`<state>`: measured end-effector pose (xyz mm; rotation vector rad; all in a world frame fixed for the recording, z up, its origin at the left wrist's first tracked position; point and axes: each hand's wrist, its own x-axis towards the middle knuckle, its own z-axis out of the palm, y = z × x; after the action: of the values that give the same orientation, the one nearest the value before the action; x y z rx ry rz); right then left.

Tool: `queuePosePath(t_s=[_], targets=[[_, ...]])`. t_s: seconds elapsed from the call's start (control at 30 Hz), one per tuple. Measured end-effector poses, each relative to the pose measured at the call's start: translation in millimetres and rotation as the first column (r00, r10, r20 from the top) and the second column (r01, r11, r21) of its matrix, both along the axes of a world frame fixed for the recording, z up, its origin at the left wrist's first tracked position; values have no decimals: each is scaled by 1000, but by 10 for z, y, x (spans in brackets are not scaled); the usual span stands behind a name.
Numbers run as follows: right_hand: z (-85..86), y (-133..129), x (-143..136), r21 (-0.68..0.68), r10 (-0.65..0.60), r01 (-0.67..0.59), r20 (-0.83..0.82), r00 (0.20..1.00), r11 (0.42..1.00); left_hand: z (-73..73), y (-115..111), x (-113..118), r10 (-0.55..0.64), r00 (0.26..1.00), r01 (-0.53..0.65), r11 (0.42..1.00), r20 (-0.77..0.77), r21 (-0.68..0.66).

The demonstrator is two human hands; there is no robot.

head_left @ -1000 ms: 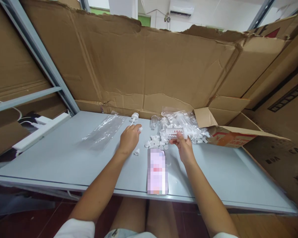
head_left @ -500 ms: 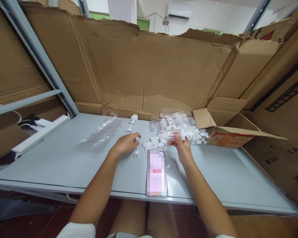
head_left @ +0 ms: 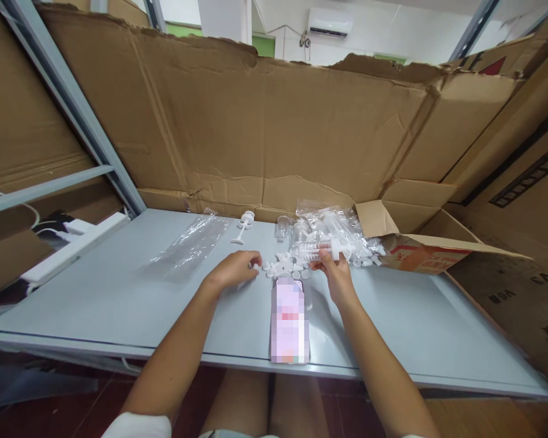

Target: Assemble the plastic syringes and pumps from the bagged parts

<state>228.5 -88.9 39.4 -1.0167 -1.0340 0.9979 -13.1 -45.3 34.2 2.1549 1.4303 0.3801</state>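
My right hand [head_left: 335, 277] grips a clear syringe-like plastic barrel [head_left: 314, 252] with a white end, held level above the table. My left hand [head_left: 237, 269] is closed, thumb and fingers pinching a small white cap [head_left: 256, 266] that they partly cover. Between the hands lies a heap of small white caps [head_left: 283, 266]. A white plunger-like piece [head_left: 243, 229] rests beyond my left hand. Another clear barrel [head_left: 282, 227] stands at the back, beside a pile of bagged clear and white plastic parts [head_left: 331, 225].
A phone [head_left: 290, 322] with a blurred screen lies at the front edge. An empty-looking clear bag [head_left: 192, 243] is flat at left. An open carton [head_left: 427, 246] sits at right, a power strip [head_left: 75, 249] at far left. Tall cardboard [head_left: 265, 121] walls the back.
My left hand has come down and closed around the small white cap that lay loose below it. My right hand keeps hold of the barrel, almost unmoved.
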Motion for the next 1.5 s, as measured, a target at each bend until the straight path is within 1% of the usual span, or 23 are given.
queuePosePath(t_s=[0.13,0.23,0.37,0.5,0.6,0.7,0.77,0.83,0.87,0.9,0.93,0.97,1.03,1.07,1.13,1.2,1.27,1.3,1.33,1.37,1.43,1.5], targets=[[5,-3,-6,4,-1,1,10,1000,1000,-91,28,54,-44,995,41,999,90,33],[-4,1,-12,2,-5,5,5,1000,1000,-135,23,111,-21,993,15,999,117,50],[-19,7,-13,7,-3,3,-1,1000,1000,-160,6,180,18,988,-30,997,157,75],[-19,5,-15,16,10,-10,6,1000,1000,-184,-7,226,-3,984,-11,997,179,75],[-21,0,-19,-3,9,-9,-12,1000,1000,-184,-15,240,-9,982,-8,996,191,88],[-20,-6,-18,-33,11,-13,-60,998,999,-157,-12,232,42,967,-64,995,251,79],[-8,-11,-13,-27,81,-83,-71,994,996,-120,-2,221,103,943,-139,986,318,94],[12,-16,-5,-36,173,-175,-65,983,984,-64,3,213,147,901,-216,968,408,129],[22,-19,0,-47,199,-202,-66,978,978,-29,-1,214,150,875,-240,960,461,143],[31,-23,5,-58,213,-217,-72,975,974,10,-13,219,138,846,-246,958,515,147],[39,-26,9,-68,224,-229,-76,972,971,50,-32,228,109,817,-223,965,567,136],[44,-31,11,-72,236,-242,-79,968,968,87,-58,242,68,786,-171,979,614,111],[46,-44,6,-72,292,-296,-69,954,952,137,-126,290,-30,716,8,999,697,35],[42,-53,-4,-76,335,-339,-60,940,938,143,-163,323,-64,672,104,995,737,-8],[26,-74,-42,-105,432,-435,-56,900,894,110,-229,409,-73,570,244,966,818,-84],[-1,-95,-99,-149,521,-526,-75,850,837,41,-277,504,-37,461,348,926,887,-143],[-31,-112,-158,-171,596,-607,-116,795,776,-17,-307,580,1,367,467,865,930,-185],[-43,-118,-180,-161,630,-645,-140,764,747,-29,-317,603,17,329,515,835,944,-194],[-53,-123,-195,-142,663,-681,-158,732,718,-28,-326,615,31,299,550,811,954,-199],[-60,-126,-203,-120,692,-712,-170,701,692,-16,-334,617,46,273,563,802,961,-198],[-65,-128,-201,-91,735,-754,-178,655,650,25,-348,608,69,234,545,817,970,-190],[-62,-126,-193,-90,750,-769,-178,637,633,58,-360,604,94,206,512,838,974,-189]])
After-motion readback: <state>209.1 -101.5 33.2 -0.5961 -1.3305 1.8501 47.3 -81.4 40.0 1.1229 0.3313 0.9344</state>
